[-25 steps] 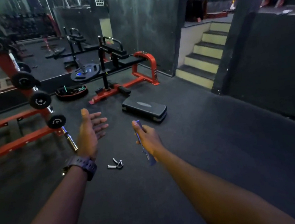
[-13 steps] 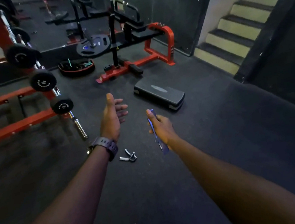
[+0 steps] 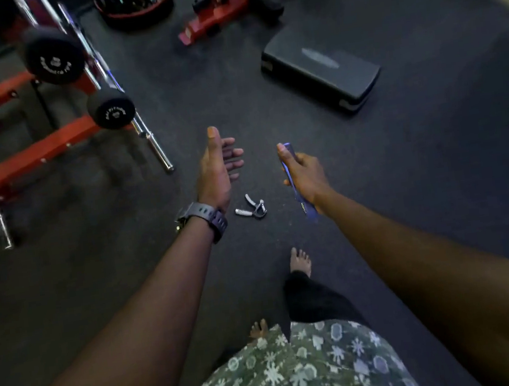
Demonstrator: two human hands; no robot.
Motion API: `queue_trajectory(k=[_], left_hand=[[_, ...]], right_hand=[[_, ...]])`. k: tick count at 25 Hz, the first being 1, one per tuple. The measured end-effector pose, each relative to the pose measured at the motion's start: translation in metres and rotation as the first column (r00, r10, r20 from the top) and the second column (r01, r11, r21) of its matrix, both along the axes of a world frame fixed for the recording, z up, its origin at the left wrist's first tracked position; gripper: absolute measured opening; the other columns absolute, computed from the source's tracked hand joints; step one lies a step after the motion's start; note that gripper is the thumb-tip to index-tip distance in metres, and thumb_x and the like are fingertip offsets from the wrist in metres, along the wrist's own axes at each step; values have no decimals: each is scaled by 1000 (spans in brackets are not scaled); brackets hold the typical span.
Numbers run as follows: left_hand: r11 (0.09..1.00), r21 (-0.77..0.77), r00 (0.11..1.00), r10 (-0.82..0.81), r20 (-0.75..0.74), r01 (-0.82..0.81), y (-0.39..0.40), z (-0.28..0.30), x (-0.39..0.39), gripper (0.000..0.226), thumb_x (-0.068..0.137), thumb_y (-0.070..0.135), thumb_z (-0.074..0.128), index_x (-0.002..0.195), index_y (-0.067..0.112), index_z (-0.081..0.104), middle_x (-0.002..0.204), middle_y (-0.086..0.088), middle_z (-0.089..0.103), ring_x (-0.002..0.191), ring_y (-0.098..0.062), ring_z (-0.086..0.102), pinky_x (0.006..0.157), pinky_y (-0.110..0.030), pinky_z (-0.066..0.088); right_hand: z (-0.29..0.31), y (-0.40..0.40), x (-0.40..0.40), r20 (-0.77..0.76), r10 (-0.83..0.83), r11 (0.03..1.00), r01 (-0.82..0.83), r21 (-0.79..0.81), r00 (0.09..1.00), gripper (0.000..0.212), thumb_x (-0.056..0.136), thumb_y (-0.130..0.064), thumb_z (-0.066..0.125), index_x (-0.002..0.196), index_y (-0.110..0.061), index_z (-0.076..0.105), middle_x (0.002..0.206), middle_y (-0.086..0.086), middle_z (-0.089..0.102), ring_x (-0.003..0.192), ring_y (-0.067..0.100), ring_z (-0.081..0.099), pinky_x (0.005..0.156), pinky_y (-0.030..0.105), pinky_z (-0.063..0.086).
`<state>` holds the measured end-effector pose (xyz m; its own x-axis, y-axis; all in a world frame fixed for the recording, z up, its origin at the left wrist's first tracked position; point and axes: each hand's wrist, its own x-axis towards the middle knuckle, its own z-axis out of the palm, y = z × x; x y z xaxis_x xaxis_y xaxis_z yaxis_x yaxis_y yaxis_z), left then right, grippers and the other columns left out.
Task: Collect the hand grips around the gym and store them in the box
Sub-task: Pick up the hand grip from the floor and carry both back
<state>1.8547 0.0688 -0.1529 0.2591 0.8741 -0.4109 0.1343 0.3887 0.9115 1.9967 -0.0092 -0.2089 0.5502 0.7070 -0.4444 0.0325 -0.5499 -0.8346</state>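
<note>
A silver hand grip [image 3: 251,209] is lying on the rubber floor [image 3: 404,174] between the arms, its two handles splayed apart. It is looking light and rigid, probably easiest pinched by one handle. The left hand [image 3: 216,170] is hovering open, empty, beside it; the right hand [image 3: 303,174] is clasping a blue hand grip [image 3: 292,179]. Open floor is surrounding it, barbell rack [image 3: 32,146] and step platform [image 3: 321,70] well apart.
</note>
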Motion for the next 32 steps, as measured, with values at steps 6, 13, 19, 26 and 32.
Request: queue_trajectory(k=[6, 13, 19, 26, 32], left_hand=[[995, -78, 996, 58, -65, -63, 40, -86, 26, 61, 80, 69, 25, 99, 25, 63, 103, -8, 69, 89, -21, 65, 74, -33, 47], [984, -174, 989, 20, -147, -46, 100, -291, 51, 64, 82, 66, 26, 106, 20, 62, 107, -9, 69, 93, -23, 63, 79, -36, 47], [982, -124, 958, -171, -231, 145, 127, -508, 39, 37, 83, 51, 40, 100, 28, 63, 105, 0, 68, 94, -17, 62, 80, -34, 46], [520, 34, 379, -574, -726, 853, 158, -737, 46, 72, 76, 15, 67, 143, 8, 41, 152, -16, 40, 143, -36, 35, 114, -40, 30], [79, -136, -106, -304, -947, 988, 195, -790, 41, 86, 74, 42, 73, 147, 19, 34, 151, -12, 36, 147, -32, 23, 120, -58, 3]], right_hand=[[-87, 32, 31, 54, 81, 983, -71, -169, 995, 68, 77, -83, 47, 86, -17, 65, 69, 3, 63, 80, 29, 68, 84, 49, 56], [-263, 79, 39, 33, 90, 975, -81, -209, 995, 54, 91, -58, 58, 102, -5, 65, 95, 17, 69, 82, 25, 61, 62, 25, 35], [-441, 118, 26, 52, 82, 976, -69, -205, 995, 52, 90, -62, 57, 98, -10, 65, 87, 13, 68, 72, 17, 55, 58, 14, 39], [-619, 146, 33, 80, 67, 968, -45, -248, 995, 55, 88, -63, 58, 93, -8, 62, 77, 1, 62, 66, 11, 53, 55, 11, 38], [-662, 155, 43, 82, -4, 966, 25, -258, 997, 58, 89, -65, 54, 101, -9, 65, 86, 5, 67, 68, 12, 54, 58, 20, 40]])
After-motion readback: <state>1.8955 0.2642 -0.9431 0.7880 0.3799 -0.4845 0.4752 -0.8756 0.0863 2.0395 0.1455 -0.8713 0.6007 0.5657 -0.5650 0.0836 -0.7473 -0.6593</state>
